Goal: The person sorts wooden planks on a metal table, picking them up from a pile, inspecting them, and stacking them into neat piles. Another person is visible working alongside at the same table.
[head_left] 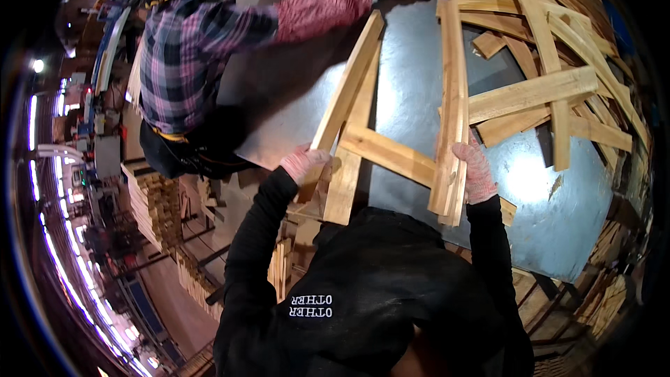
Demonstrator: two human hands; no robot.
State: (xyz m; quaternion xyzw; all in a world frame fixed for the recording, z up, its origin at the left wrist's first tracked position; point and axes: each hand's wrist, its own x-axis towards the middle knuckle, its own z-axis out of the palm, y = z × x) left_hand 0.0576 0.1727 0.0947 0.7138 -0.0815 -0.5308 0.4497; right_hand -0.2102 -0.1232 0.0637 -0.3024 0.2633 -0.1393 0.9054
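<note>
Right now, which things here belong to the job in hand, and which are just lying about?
Likely in the job: left hand gripping left board; right hand gripping right boards; table.

Seemingly lying about: crosswise board; jumbled boards; wood stack.

Head view: it looks from the person's own head, through the left camera of a side-by-side pair.
Facing: downward and somewhat forward, over the black top (398,265) toward the metal table (408,63).
Nearness: the black top is close, at the lower edge; the left hand (305,163) and the right hand (476,171) are at arm's reach; the co-worker (185,63) stands farther, at upper left.
Picture sides: upright, not mirrored, so its left is the person's left.
Fisheye rim: darkness rounds the corners, and the bright strips (33,126) at far left follow a curve.
</note>
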